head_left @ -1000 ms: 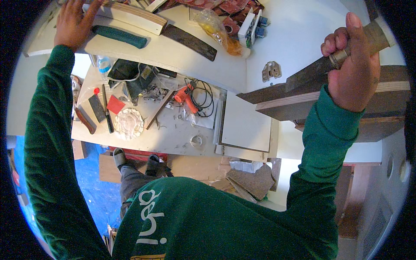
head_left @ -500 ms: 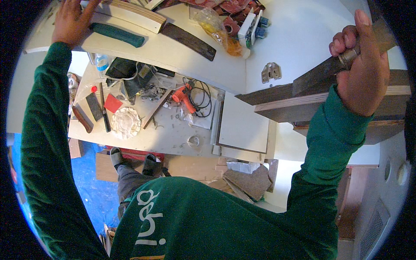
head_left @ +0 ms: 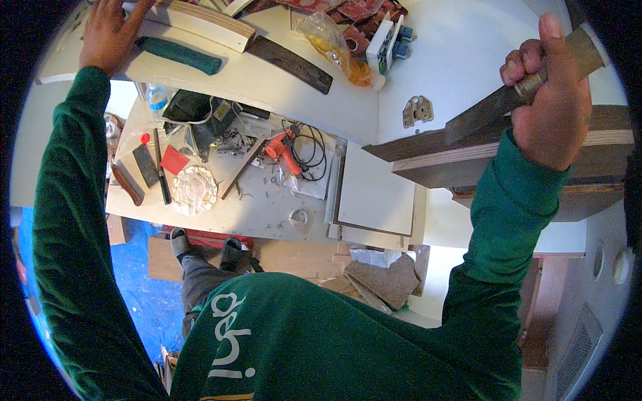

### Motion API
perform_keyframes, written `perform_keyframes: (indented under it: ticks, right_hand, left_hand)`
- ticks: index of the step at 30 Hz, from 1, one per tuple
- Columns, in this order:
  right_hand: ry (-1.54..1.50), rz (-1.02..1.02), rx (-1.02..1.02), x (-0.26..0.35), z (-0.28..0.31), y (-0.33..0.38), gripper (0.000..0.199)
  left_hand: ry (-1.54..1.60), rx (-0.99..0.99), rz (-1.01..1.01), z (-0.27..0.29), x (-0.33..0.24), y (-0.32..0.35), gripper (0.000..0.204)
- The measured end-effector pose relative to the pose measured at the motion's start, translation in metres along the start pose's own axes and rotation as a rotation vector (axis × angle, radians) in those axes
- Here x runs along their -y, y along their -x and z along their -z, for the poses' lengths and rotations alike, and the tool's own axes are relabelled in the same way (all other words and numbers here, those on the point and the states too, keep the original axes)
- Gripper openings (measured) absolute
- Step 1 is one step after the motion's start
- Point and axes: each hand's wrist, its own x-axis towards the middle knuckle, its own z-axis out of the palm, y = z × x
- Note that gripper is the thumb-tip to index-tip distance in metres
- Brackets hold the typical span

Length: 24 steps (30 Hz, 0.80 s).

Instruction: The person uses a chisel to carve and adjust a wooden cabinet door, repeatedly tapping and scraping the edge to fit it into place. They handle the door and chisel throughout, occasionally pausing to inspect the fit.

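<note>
My right hand [head_left: 545, 93], at the upper right, is closed around a chisel [head_left: 485, 113] with a dark flat blade, a metal ferrule and a thick handle. Its blade points down and left, in front of a dark-faced board [head_left: 455, 164] with a pale layered edge; whether they touch I cannot tell. At the upper left my left hand [head_left: 110, 37] lies with fingers apart on a white surface [head_left: 267, 90]. Its fingertips reach the end of a white strip with wooden edges [head_left: 207, 27]. Beside that hand lies a green grip-shaped piece [head_left: 180, 55], and farther right a dark wood-look strip [head_left: 291, 63].
A metal hinge plate [head_left: 418, 111] sits on the white panel. Below, a worktop [head_left: 254, 214] carries an orange corded power tool [head_left: 284, 150], a red-handled tool [head_left: 127, 184], a black bag [head_left: 190, 107] and a bottle [head_left: 157, 97]. Clear plastic packaging [head_left: 334, 50] lies above.
My right hand has shifted slightly left with the chisel, showing more of the handle's end. My left hand has stayed in place.
</note>
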Motion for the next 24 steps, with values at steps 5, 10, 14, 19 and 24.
perform_keyframes:
  ticks: [5,10,14,19,24]
  right_hand:
    - [-0.046,0.011,0.053,-0.003,0.003,0.002,0.027]
    - [-0.026,-0.048,0.011,-0.005,0.0,0.003,0.026]
    - [-0.026,0.008,0.03,-0.008,0.0,0.002,0.026]
    - [-0.01,-0.04,0.022,-0.011,-0.001,0.001,0.027]
    - [-0.016,-0.03,0.056,-0.002,-0.013,0.004,0.029]
  left_hand:
    - [0.012,-0.034,-0.061,-0.013,0.013,0.001,0.053]
    - [-0.023,-0.095,-0.341,-0.035,0.048,-0.007,0.065]
    - [-0.049,-0.133,-0.507,-0.052,0.072,-0.008,0.081]
    - [-0.072,-0.167,-0.615,-0.061,0.084,-0.01,0.104]
    - [-0.045,-0.161,-0.566,-0.062,0.082,-0.011,0.098]
